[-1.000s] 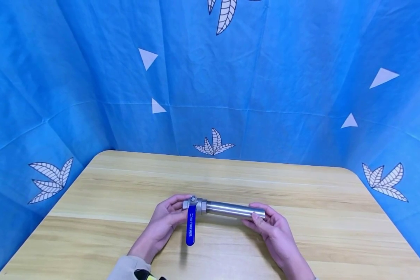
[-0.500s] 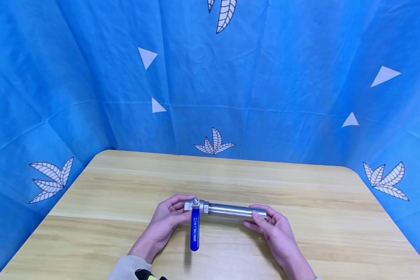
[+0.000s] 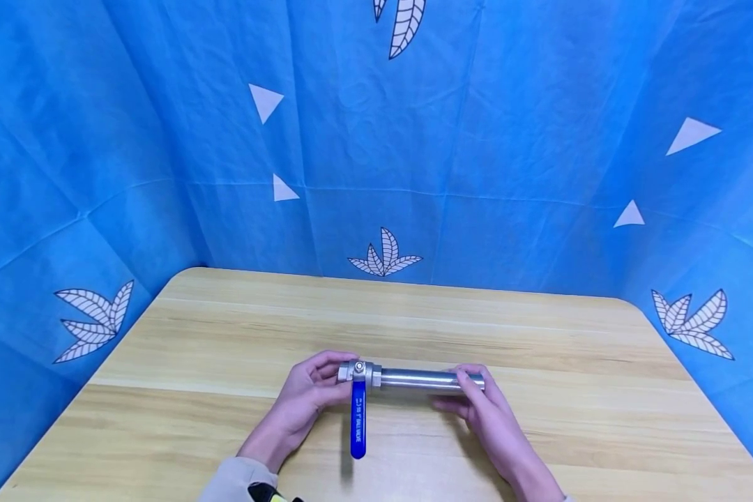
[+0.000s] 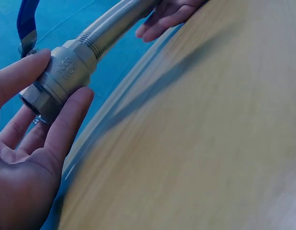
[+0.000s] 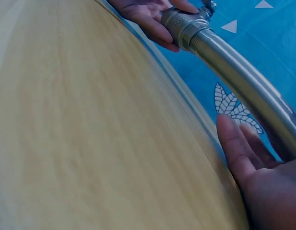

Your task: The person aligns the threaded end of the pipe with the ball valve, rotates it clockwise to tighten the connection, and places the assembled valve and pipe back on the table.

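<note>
My left hand (image 3: 307, 397) grips the steel body of a ball valve (image 3: 369, 373), thumb on the near side and fingers behind. The valve's blue lever (image 3: 358, 422) points toward me, square to the pipe. A shiny steel pipe (image 3: 423, 379) runs rightward out of the valve; threads (image 4: 90, 43) show at the joint in the left wrist view. My right hand (image 3: 489, 418) holds the pipe's far right end between thumb and fingers. In the right wrist view one finger (image 5: 231, 139) stands out away from the pipe. Both pieces are held above the table, their shadow falling on it.
A light wood-grain table (image 3: 226, 328) with rounded back corners lies below. Blue cloth (image 3: 376, 139) with white leaf and triangle prints hangs behind it and along both sides. A pale sleeve (image 3: 238, 477) with a black and yellow band covers my left forearm.
The valve and pipe have shifted slightly to the right and toward me, the left hand going with them. My right thumb and fingers have changed position a little on the pipe's end.
</note>
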